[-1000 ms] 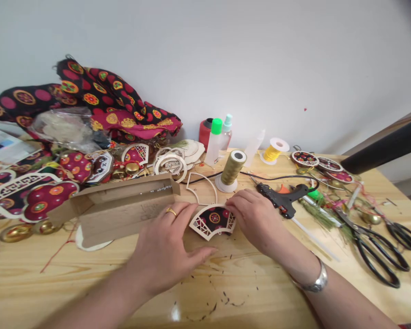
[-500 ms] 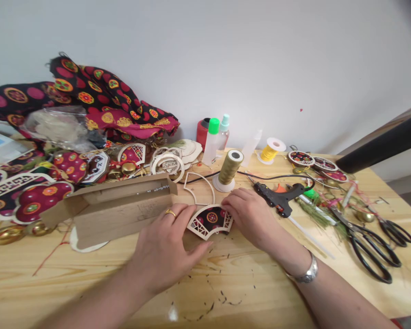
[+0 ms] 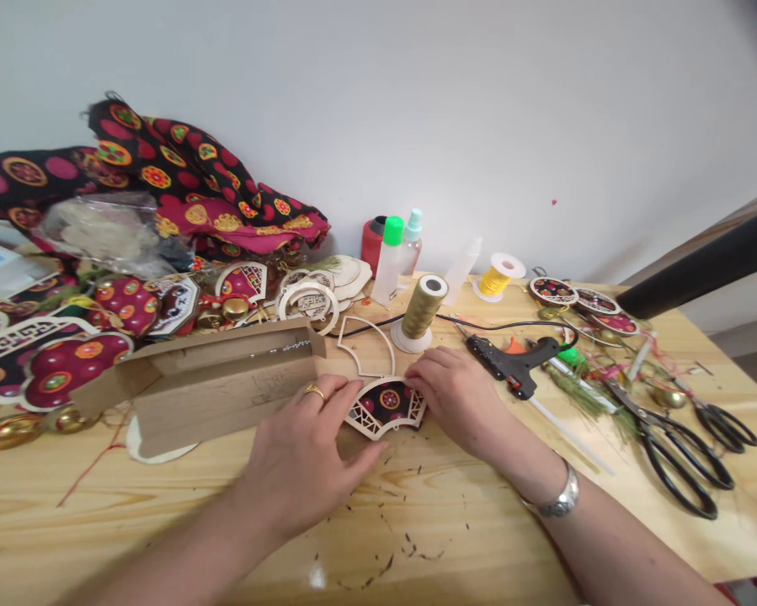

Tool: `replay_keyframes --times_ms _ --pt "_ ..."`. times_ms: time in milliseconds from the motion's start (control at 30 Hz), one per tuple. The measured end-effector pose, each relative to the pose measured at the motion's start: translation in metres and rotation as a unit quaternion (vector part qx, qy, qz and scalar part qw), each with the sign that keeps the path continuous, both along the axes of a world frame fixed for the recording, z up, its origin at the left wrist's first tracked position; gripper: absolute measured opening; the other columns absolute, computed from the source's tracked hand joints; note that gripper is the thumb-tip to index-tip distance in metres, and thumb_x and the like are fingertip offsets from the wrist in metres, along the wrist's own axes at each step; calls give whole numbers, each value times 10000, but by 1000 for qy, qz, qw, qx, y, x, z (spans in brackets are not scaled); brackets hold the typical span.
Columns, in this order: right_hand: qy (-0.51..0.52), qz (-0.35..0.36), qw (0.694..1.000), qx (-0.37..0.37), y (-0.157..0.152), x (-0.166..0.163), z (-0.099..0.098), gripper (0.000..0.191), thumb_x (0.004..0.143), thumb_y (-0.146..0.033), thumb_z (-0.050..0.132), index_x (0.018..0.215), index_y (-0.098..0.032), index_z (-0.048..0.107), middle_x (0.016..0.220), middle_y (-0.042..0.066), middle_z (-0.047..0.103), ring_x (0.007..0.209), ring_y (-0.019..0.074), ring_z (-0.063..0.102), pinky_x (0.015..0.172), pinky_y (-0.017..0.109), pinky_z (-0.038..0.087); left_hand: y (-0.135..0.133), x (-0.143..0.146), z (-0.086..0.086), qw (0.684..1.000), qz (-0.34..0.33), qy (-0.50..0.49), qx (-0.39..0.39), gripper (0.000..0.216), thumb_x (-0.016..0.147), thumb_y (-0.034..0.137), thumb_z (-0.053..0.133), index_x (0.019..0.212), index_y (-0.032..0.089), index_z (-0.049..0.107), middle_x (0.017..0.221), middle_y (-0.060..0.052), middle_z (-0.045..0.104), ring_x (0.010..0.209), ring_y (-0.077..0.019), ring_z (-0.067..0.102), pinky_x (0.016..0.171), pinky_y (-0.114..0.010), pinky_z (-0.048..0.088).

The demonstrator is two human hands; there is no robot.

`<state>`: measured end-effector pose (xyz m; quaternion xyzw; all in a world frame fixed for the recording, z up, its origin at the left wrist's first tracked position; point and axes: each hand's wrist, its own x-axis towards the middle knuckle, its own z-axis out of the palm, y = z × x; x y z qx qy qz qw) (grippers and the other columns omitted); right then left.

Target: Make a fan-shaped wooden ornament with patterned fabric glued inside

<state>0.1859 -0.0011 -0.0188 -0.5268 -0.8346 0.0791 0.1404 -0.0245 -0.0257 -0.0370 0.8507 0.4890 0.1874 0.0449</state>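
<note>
A fan-shaped wooden ornament (image 3: 386, 404) with red-and-black patterned cloth lies on the wooden table (image 3: 163, 522) between my hands. My left hand (image 3: 306, 450), with a gold ring, lies palm down with its fingers stretched onto the ornament's left edge. My right hand (image 3: 457, 396), a silver bracelet at its wrist, has its fingers curled and pressing the ornament's right edge. An empty fan-shaped wooden frame (image 3: 365, 345) lies just behind the ornament.
An open cardboard box (image 3: 207, 387) lies to the left. A gold thread cone (image 3: 421, 311), black glue gun (image 3: 510, 362) and scissors (image 3: 674, 459) sit to the right. Patterned cloth (image 3: 182, 185), finished ornaments and bottles (image 3: 394, 252) crowd the back.
Both hands and the ornament shifted slightly left and closer together; my fingers press more over the ornament's edges.
</note>
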Motion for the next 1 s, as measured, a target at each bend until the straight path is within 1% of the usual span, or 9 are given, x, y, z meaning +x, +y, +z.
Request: replay_keyframes --times_ms 300,533,633,767,833,900,1000 --pt "-4 3 1000 -3 0 0 0 156 908 -143 546 835 -145 684 812 69 663 779 179 597 714 290 436 -1 1 0 1000 0 1 18 399 805 409 604 1128 173 592 1062 -96 668 856 -268 670 676 -390 534" --pt "2 4 1000 -8 0 0 -2 163 902 -118 534 839 -142 683 816 74 663 782 190 600 717 298 447 0 1 -2 1000 -2 0 22 402 810 408 602 1126 160 601 1044 -93 668 851 -268 667 668 -397 532" --pt "53 3 999 -7 -1 4 0 182 910 -107 509 853 -136 679 847 87 664 799 191 603 726 297 463 0 0 -2 1000 -2 5 17 398 813 401 601 1138 171 595 1050 -85 666 855 -260 664 677 -390 528" --pt "152 -40 988 -5 0 17 12 181 930 -144 494 912 -145 674 917 85 668 834 183 615 741 291 480 0 -1 -3 1000 -6 1 12 428 812 427 608 1167 192 573 1065 -73 658 870 -253 660 690 -382 522" --pt "149 -56 987 -32 1 24 18 186 931 -153 493 915 -155 678 906 76 676 842 187 623 753 302 483 0 -2 -3 1000 -6 4 7 442 816 441 605 1181 197 559 1085 -72 652 883 -251 657 702 -382 519" --pt "119 -67 988 -78 0 30 21 193 926 -146 492 921 -158 685 918 76 688 859 198 632 771 322 484 0 -2 -2 1000 -7 8 6 463 818 458 600 1198 199 541 1110 -77 645 899 -254 654 714 -385 518" --pt "102 -74 981 -146 -3 34 20 178 904 -161 537 1016 -165 675 998 75 686 884 202 635 777 330 490 0 -3 -3 1000 -12 15 11 484 813 469 604 1212 208 518 1128 -78 640 909 -258 652 719 -387 516"
